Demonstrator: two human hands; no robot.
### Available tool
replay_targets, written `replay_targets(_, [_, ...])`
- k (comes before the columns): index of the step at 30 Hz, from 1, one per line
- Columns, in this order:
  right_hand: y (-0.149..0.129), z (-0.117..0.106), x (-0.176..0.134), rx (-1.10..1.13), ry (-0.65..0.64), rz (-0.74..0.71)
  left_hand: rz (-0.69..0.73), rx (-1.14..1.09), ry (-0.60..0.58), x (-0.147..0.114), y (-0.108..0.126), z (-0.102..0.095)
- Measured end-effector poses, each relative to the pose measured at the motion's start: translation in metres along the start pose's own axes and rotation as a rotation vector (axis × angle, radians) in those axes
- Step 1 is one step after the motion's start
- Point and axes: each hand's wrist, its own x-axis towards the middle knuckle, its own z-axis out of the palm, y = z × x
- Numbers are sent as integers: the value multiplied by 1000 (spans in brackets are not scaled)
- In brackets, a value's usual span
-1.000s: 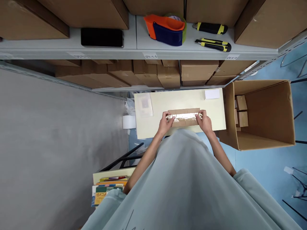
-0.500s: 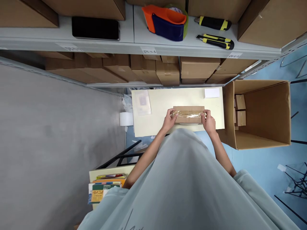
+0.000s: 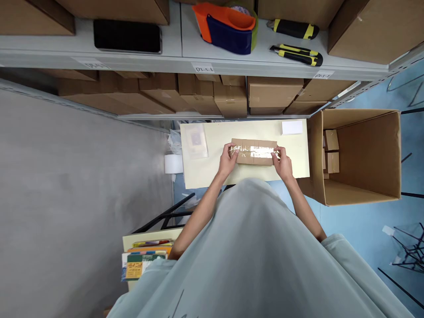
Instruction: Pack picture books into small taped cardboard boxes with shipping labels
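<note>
A small cardboard box, long and narrow, is held over the cream table. Shiny clear tape runs along its length and laps over both ends. My left hand grips the left end, its thumb on the near side and fingers round the end. At the other end my right hand has its fingers and thumb closed on the box and the tape there. The underside of the box is hidden.
A large open carton with several small boxes stands right of the table. Above, a grey shelf carries a phone, an orange-and-blue tape dispenser and two utility knives. A white roll sits left of the table.
Both hands have moved the box slightly left and away from my body. It has tilted and turned a little, so more of its taped face shows.
</note>
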Motion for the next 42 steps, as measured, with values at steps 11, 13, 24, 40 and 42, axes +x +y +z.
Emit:
replay_targets(11, [8,9,8,62,-31,-14,-45,-32,32,-13,-14,-2])
replay_targets(13, [19,9,1,26,-61,11,-96,-19,-7,-23,-17,5])
replay_targets(24, [35,22,-5,56,-86,49,-141,-18,16,-39,-20,10])
replay_targets(40, [18,22,16,-68,-126,184,-231,68,104,-34,-20,8])
replay_targets(42, [21,22,10,-25,-104,166,-212,35,85,-37,-22,8])
